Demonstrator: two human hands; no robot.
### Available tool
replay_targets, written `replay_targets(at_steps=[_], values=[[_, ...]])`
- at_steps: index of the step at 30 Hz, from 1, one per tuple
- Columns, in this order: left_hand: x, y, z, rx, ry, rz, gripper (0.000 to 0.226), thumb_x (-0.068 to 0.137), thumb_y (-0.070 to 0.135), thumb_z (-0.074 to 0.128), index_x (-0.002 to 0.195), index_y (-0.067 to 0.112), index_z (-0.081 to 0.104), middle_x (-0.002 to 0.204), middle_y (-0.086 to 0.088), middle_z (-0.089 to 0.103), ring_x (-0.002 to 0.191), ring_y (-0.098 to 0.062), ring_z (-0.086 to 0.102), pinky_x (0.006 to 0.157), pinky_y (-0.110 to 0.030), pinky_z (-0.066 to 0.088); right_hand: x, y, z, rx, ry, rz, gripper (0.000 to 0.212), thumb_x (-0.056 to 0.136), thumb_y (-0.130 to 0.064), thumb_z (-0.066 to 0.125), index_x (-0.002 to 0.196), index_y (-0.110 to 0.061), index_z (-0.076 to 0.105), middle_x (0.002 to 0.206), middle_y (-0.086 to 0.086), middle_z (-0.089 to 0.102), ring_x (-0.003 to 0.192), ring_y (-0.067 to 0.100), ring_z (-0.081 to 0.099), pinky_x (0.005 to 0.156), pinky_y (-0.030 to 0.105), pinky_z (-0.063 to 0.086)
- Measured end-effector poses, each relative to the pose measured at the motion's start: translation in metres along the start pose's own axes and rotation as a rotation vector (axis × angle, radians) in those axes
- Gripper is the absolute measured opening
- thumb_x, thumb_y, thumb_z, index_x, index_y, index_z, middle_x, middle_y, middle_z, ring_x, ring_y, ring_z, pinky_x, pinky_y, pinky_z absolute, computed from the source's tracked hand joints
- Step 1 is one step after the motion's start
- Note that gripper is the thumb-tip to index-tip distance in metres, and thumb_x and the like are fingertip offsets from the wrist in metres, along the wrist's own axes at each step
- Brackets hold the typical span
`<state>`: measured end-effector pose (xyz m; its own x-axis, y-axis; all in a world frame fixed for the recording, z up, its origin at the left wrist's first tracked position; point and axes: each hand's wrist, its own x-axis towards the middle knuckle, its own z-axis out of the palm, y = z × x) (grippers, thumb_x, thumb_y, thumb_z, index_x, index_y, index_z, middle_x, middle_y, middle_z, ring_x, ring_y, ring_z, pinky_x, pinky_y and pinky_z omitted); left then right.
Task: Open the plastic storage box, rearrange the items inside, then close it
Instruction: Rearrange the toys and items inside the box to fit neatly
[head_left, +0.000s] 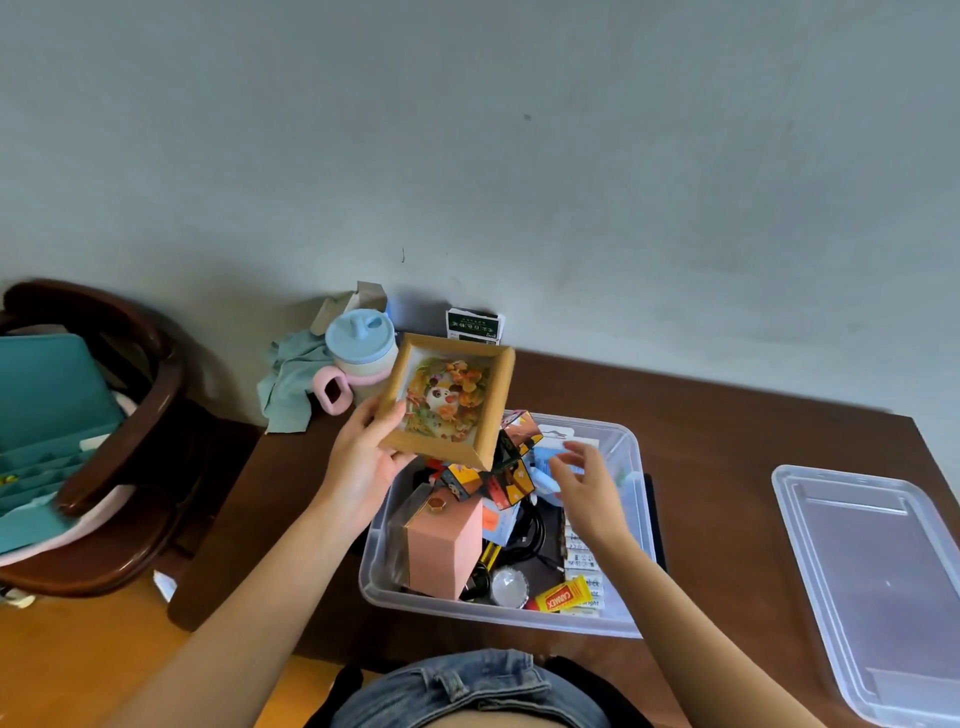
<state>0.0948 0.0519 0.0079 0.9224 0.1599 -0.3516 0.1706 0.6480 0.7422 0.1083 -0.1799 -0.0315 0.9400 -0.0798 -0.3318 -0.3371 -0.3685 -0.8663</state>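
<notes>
1. The clear plastic storage box (636, 499) sits open on the dark brown wooden worktop (727, 431), near its front edge, and it's packed: pink cardboard carton (441, 545), patterned cube puzzle (511, 467), yellow-red Carmex tube (563, 595), black cable (524, 535).
2. Its clear plastic lid (878, 582) lies flat well to the right, by the worktop's right edge. There's bare wood between lid and box.
3. The back corner has a pastel lidded mug (358, 358) and a teal cloth (291, 384).
4. The left hand (363, 462) grips a small wooden picture frame (449, 400) by its lower left corner, tilted, above the box's back-left edge.
5. The right hand (584, 480) hovers over the box's right half, fingers loosely spread, holding nothing; whether it touches the blue packet (545, 460) under it, can't tell.
</notes>
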Motion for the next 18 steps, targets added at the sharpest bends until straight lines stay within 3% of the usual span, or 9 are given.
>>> replay_targets(at_steps=[3,6,8,10,12,14,16,18], values=[[-0.001,-0.008,0.008,0.086,-0.053,-0.112,0.016,0.091,0.006,0.053,0.105,0.007,0.062,0.097,-0.011,0.071,0.084,-0.019,0.070,0.066,-0.031,0.059,-0.009,-0.004,-0.027,-0.077,0.115,-0.321,0.074,0.085,-0.017,0.069,0.145,-0.028,0.026,0.136,-0.002,0.043,0.117,0.011,0.050,0.088,0.022,0.047],[-0.002,-0.022,0.021,0.265,-0.109,-0.217,0.019,0.089,0.007,0.057,0.107,0.005,0.063,0.101,-0.015,0.070,0.090,-0.023,0.069,0.066,-0.033,0.058,-0.016,-0.011,-0.052,-0.352,0.162,-0.681,0.101,0.073,-0.018,0.080,0.147,-0.041,0.016,0.149,-0.007,0.027,0.133,0.007,0.032,0.094,0.015,0.037],[-0.002,-0.031,0.031,0.337,-0.123,-0.283,0.022,0.090,0.008,0.058,0.111,0.004,0.062,0.103,-0.016,0.069,0.093,-0.026,0.067,0.065,-0.034,0.057,-0.020,-0.014,-0.061,-0.508,0.118,-0.810,0.095,0.070,-0.020,0.082,0.143,-0.044,0.026,0.151,-0.009,0.027,0.135,0.006,0.029,0.094,0.014,0.035],[-0.002,-0.039,0.041,0.377,-0.151,-0.328,0.020,0.090,0.009,0.059,0.108,0.004,0.063,0.099,-0.015,0.071,0.091,-0.024,0.068,0.065,-0.033,0.056,-0.023,-0.011,-0.065,-0.589,0.034,-0.891,0.074,0.072,-0.020,0.081,0.134,-0.037,0.046,0.145,-0.009,0.039,0.132,0.012,0.036,0.096,0.025,0.043],[-0.003,-0.046,0.051,0.386,-0.185,-0.370,0.017,0.091,0.013,0.058,0.105,0.006,0.063,0.095,-0.014,0.071,0.084,-0.021,0.069,0.062,-0.032,0.056,-0.026,-0.004,-0.066,-0.602,-0.012,-0.926,0.055,0.074,-0.013,0.079,0.123,-0.029,0.061,0.133,-0.014,0.053,0.128,0.012,0.043,0.098,0.028,0.044],[-0.005,-0.049,0.058,0.300,-0.207,-0.439,0.022,0.094,0.026,0.053,0.105,0.008,0.061,0.088,-0.013,0.071,0.075,-0.021,0.070,0.057,-0.031,0.056,-0.030,0.004,-0.065,-0.464,0.015,-0.858,0.052,0.073,-0.001,0.075,0.114,-0.032,0.066,0.120,-0.023,0.059,0.119,0.006,0.051,0.095,0.020,0.043],[-0.004,-0.052,0.058,0.265,-0.259,-0.474,0.042,0.098,0.042,0.042,0.104,0.007,0.064,0.086,-0.013,0.071,0.069,-0.024,0.070,0.054,-0.029,0.055,-0.034,0.009,-0.067,-0.197,0.066,-0.656,0.057,0.073,0.004,0.072,0.102,-0.044,0.066,0.103,-0.026,0.066,0.098,-0.002,0.059,0.080,0.011,0.045],[-0.005,-0.056,0.056,0.311,-0.294,-0.446,0.054,0.100,0.045,0.033,0.097,0.004,0.068,0.089,-0.014,0.071,0.069,-0.024,0.069,0.056,-0.027,0.055,-0.035,0.014,-0.071,0.043,0.113,-0.496,0.044,0.078,-0.001,0.072,0.088,-0.043,0.067,0.081,-0.020,0.068,0.072,-0.005,0.057,0.065,0.009,0.044]])
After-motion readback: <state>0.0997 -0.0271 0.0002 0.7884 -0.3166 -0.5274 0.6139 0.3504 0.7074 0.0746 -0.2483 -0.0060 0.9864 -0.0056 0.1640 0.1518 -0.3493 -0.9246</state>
